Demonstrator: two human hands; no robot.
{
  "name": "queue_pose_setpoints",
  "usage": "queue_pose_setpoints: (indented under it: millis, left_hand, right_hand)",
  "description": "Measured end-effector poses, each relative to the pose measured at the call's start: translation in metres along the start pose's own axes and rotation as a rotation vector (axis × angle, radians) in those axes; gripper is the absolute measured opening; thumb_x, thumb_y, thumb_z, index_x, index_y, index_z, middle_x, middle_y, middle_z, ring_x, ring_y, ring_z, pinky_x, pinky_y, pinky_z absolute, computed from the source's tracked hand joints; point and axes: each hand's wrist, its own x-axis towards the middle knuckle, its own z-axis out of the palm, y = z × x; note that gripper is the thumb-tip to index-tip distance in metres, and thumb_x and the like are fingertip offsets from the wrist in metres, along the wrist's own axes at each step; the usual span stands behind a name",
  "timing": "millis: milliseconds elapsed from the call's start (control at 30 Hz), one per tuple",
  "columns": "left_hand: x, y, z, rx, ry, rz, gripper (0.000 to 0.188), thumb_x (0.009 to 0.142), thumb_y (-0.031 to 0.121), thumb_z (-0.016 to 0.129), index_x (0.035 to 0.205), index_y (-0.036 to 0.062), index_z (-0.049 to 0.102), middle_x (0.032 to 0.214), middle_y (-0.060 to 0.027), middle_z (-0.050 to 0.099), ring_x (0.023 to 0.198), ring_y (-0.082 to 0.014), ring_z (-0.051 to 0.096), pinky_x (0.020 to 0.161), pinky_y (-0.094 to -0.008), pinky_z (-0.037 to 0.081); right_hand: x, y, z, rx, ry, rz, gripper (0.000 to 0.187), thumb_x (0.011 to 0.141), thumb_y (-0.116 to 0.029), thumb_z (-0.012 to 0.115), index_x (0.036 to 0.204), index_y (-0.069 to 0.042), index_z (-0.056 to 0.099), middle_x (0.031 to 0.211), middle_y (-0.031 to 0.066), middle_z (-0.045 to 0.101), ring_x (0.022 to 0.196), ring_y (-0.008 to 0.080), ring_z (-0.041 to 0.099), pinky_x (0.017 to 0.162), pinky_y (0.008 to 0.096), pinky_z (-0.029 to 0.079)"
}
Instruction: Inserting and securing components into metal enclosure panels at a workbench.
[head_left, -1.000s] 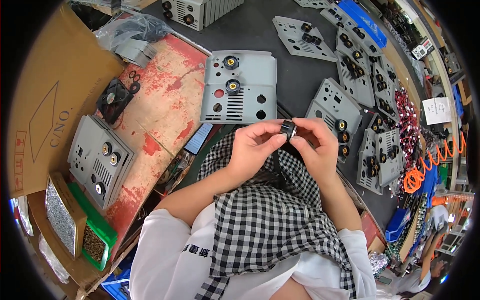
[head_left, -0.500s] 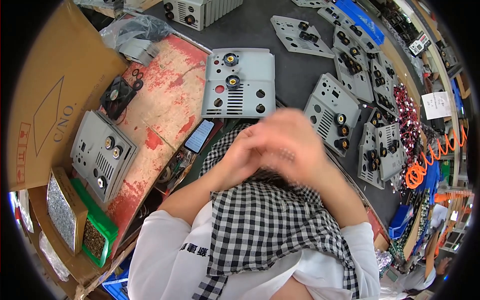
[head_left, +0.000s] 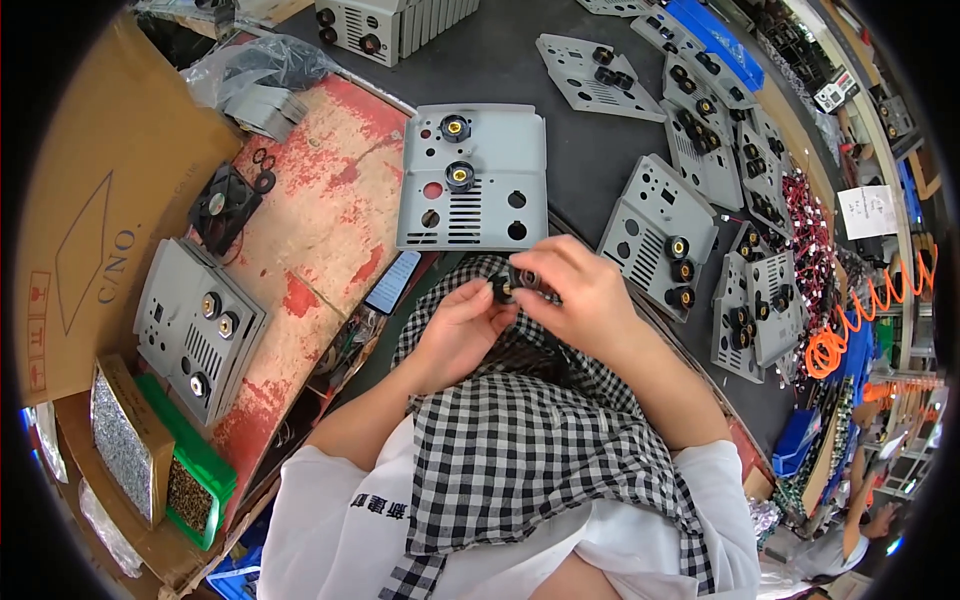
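Note:
Over my lap, just below a grey metal panel (head_left: 500, 200), both hands meet. My left hand (head_left: 460, 328) is closed on a small black round socket (head_left: 502, 290). Against it, my right hand (head_left: 580, 300) pinches a black ring-like part (head_left: 527, 280), partly covered by the fingers. The grey panel lies across the table edge, slotted and pierced with round holes. Two black sockets with brass centres, an upper socket (head_left: 454, 128) and a lower socket (head_left: 459, 177), sit in it.
A panel with three sockets (head_left: 660, 240) lies to the right, with several more beyond. Stacked panels (head_left: 200, 330), a black fan (head_left: 225, 205) and a green bin of small parts (head_left: 190, 480) stand left. A phone (head_left: 393, 281) rests by the table edge.
My right hand, blurred and higher over the left before, has come down and its fingers have parted from the left hand's. The black parts between the hands now show.

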Motion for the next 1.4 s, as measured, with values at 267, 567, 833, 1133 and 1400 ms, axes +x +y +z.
queue_pose_setpoints:
  millis: [267, 567, 833, 1133, 1400]
  left_hand:
    - [0.057, 0.008, -0.017, -0.049, 0.049, -0.012, 0.019, 0.087, 0.012, 0.051, 0.104, 0.0055, 0.053, 0.094, -0.0056, 0.058, 0.086, -0.0184, 0.056, 0.078, -0.0291, 0.048]
    - [0.062, 0.006, -0.005, -0.045, -0.083, -0.090, 0.028, 0.084, 0.017, 0.054, 0.110, 0.0054, 0.052, 0.105, -0.0075, 0.058, 0.096, -0.0194, 0.056, 0.083, -0.0309, 0.047]
    - [0.045, 0.013, 0.006, -0.224, -0.206, -0.097, 0.040, 0.081, 0.022, 0.055, 0.116, 0.0068, 0.047, 0.118, -0.0075, 0.049, 0.113, -0.0223, 0.042, 0.097, -0.0390, 0.032]
    - [0.062, 0.005, -0.014, -0.124, -0.125, -0.013, 0.015, 0.074, 0.013, 0.058, 0.086, 0.0050, 0.060, 0.099, -0.0069, 0.060, 0.100, -0.0237, 0.052, 0.098, -0.0384, 0.033]
    - [0.060, 0.009, -0.010, -0.110, -0.113, -0.043, 0.021, 0.074, 0.010, 0.057, 0.094, 0.0045, 0.059, 0.102, -0.0072, 0.058, 0.102, -0.0237, 0.051, 0.098, -0.0387, 0.032]
  right_hand:
    - [0.012, 0.039, 0.017, 0.582, 0.085, 0.450, 0.028, 0.074, -0.003, 0.064, 0.101, 0.000, 0.060, 0.087, 0.0071, 0.060, 0.069, 0.0095, 0.060, 0.061, 0.0216, 0.048]
    - [0.017, 0.046, 0.009, 0.810, 0.053, 0.605, 0.028, 0.075, -0.005, 0.063, 0.102, 0.003, 0.058, 0.085, 0.0076, 0.062, 0.069, 0.0077, 0.058, 0.062, 0.0214, 0.047]
    - [0.049, 0.047, -0.008, 0.589, -0.316, 0.563, 0.027, 0.072, -0.007, 0.063, 0.097, 0.003, 0.059, 0.081, 0.0109, 0.063, 0.070, 0.0161, 0.062, 0.062, 0.0268, 0.050]
    - [0.072, 0.028, 0.000, -0.571, -0.702, -0.335, 0.009, 0.066, -0.009, 0.057, 0.072, -0.002, 0.057, 0.074, 0.0095, 0.057, 0.065, 0.0251, 0.061, 0.056, 0.0333, 0.050]
    - [0.044, 0.038, 0.010, -0.717, -0.366, -0.356, 0.018, 0.062, -0.011, 0.057, 0.077, -0.002, 0.060, 0.071, 0.0047, 0.055, 0.076, 0.0186, 0.055, 0.064, 0.0284, 0.047]
